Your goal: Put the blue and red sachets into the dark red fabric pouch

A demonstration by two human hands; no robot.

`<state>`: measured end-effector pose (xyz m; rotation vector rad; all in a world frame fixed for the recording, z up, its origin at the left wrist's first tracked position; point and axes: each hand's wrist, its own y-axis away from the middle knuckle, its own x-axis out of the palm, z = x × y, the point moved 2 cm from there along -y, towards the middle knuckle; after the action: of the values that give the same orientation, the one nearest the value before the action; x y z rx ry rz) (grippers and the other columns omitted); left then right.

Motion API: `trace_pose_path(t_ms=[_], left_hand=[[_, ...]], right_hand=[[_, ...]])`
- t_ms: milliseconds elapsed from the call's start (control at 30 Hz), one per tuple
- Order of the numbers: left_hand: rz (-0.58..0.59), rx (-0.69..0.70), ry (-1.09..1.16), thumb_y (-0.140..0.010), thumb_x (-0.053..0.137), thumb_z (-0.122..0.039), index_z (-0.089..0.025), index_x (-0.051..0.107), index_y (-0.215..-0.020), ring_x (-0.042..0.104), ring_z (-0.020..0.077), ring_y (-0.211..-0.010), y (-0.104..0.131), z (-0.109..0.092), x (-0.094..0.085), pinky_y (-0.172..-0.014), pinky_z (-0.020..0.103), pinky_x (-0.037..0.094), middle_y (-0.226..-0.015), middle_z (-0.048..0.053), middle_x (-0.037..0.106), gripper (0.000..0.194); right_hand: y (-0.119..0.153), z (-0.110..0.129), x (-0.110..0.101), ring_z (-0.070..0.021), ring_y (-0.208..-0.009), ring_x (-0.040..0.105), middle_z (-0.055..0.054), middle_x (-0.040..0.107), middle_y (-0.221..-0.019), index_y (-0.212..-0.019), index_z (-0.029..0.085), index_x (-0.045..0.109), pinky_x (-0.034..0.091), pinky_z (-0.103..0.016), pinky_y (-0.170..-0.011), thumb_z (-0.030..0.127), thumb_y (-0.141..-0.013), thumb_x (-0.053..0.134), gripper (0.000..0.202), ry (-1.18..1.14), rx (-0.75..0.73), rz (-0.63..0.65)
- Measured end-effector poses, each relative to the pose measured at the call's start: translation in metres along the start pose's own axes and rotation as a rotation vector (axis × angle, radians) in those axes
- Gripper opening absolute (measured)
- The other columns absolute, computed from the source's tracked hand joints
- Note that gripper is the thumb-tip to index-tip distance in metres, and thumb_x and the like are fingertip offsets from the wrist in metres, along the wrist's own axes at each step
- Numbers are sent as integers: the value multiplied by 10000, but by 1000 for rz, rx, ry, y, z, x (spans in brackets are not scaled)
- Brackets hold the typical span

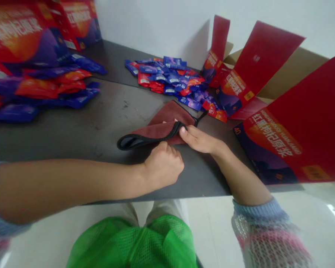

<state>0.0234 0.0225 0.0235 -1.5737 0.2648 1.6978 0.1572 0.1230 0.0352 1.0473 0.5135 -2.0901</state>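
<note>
The brown cloth [153,131] is folded in the middle of the frame. The right hand [199,139] pinches its edge under the thumb; the left hand [164,163] is curled closed, perhaps holding cloth, I cannot tell. Even edges should keep the fold neat.

The right hand [198,139] had the brown cloth [153,131] pinched under its thumb! The left hand [164,163] was balled up, right at the cloth's near edge. Beyond the cloth, sachets [170,78] lay heaped; to its right, red cartons [284,137] stood open-flapped!
</note>
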Motion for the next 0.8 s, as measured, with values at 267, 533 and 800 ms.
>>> trace_pose_path(t_ms=[267,533,800], left_hand=[[-4,-30,-23,-784,523,-124,-53,703,-729,640,247,-581,3,0,2,-577,354,392,-668,184,689,201],[-8,-20,-62,-774,534,-145,-53,714,-717,644,249,-585,3,1,1,-608,358,435,-660,185,690,210],[-29,-16,-87,-763,531,-142,-39,721,-723,651,252,-587,3,0,0,-623,359,461,-658,195,691,220]], right_hand=[[10,-17,-10,-142,-651,528,-25,564,-692,-848,170,568,410,-274,-614,715,-963,123,713,94,-93,-68],[7,-45,-20,-291,-1203,605,-163,672,-1243,-1204,152,654,464,-414,-1005,672,-976,170,747,265,-11,-116],[-6,-50,-18,-297,-1525,175,-50,444,-1552,-1508,244,431,225,-592,-1199,413,-961,464,574,283,-98,-24]])
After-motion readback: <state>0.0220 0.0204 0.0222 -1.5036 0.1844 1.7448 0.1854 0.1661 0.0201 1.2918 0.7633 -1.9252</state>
